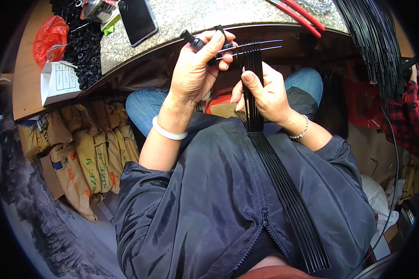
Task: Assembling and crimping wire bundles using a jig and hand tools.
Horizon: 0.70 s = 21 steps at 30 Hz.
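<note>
We mark left hand (202, 63) gripping the pins (271, 42) by black knobs (188, 36); right hand (268, 95), nearer, pinches the strips (274, 172) bodyward, long axis crosswise to pins.

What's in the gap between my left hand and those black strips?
In the head view, two thin rods span it, running from your left hand to the black strips.

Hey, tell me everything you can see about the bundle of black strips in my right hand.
The bundle of black strips is long, narrow and glossy, plastic-looking, its strips lying side by side. Your right hand grips it near the upper end, thumb in front. Above that, two thin prongs extending from your left hand cross it; whether they pass through is unclear. Below, it slants rightward down your dark jacket.
</note>
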{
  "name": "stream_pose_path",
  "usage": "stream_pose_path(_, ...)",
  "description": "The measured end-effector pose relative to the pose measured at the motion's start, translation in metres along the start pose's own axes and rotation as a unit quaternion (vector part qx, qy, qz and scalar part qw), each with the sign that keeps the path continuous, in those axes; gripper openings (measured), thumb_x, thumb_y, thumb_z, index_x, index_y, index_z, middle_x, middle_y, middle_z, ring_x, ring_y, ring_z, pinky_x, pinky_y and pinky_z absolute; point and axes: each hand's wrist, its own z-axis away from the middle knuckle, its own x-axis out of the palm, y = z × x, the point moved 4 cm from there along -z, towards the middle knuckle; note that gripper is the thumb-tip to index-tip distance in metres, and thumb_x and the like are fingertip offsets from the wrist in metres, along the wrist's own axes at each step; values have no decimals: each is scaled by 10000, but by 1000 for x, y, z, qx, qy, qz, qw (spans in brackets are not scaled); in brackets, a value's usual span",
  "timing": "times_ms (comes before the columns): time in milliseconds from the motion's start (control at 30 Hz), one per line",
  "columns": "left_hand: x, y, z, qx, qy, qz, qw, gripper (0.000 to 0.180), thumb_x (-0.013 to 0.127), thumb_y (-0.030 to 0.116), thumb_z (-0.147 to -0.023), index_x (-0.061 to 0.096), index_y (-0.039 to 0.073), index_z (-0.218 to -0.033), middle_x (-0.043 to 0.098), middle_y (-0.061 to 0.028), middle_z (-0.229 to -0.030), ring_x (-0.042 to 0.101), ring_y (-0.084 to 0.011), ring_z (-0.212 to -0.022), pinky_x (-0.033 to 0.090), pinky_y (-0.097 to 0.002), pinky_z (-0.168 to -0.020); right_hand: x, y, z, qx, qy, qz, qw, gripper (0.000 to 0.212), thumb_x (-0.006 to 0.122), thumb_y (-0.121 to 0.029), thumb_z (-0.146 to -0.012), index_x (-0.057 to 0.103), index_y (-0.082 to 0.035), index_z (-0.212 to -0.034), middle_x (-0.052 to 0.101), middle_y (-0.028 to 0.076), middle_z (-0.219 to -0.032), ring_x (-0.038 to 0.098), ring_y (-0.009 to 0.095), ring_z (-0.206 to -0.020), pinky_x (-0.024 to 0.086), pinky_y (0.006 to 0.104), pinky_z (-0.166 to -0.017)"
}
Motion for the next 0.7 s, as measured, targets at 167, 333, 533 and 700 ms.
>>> stream_pose_path(167,6,1,2,7,16,-46,999,283,635,229,-880,631,-28,-997,608,-51,-807,527,-62,-633,423,-175,-531,-1,1,0,3,-1,10,1000,301,500,-314,-944,476,-25,-1027,629,115,-667,582,108,-491,466,199,-456)
stream_pose_path(333,8,3,5,17,-2,-70,997,285,647,210,-871,638,-41,-1006,584,-29,-707,496,-64,-589,386,-171,-514,-1,2,1,3,-9,17,1000,315,502,-315,-944,480,-20,-1054,629,111,-667,582,100,-498,465,199,-458)
stream_pose_path(533,9,4,7,32,-7,-73,997,275,648,179,-868,635,-42,-1031,576,-23,-669,490,-66,-565,386,-168,-512,0,3,1,7,-7,13,1000,310,508,-308,-943,486,-22,-1059,626,105,-664,580,98,-498,467,200,-465)
stream_pose_path(700,8,3,17,24,-2,-66,998,327,634,182,-877,602,-54,-1101,633,-65,-743,562,-80,-630,464,-181,-588,1,1,1,27,-19,4,999,348,516,-282,-942,471,-13,-1158,620,103,-654,574,99,-492,470,200,-467)
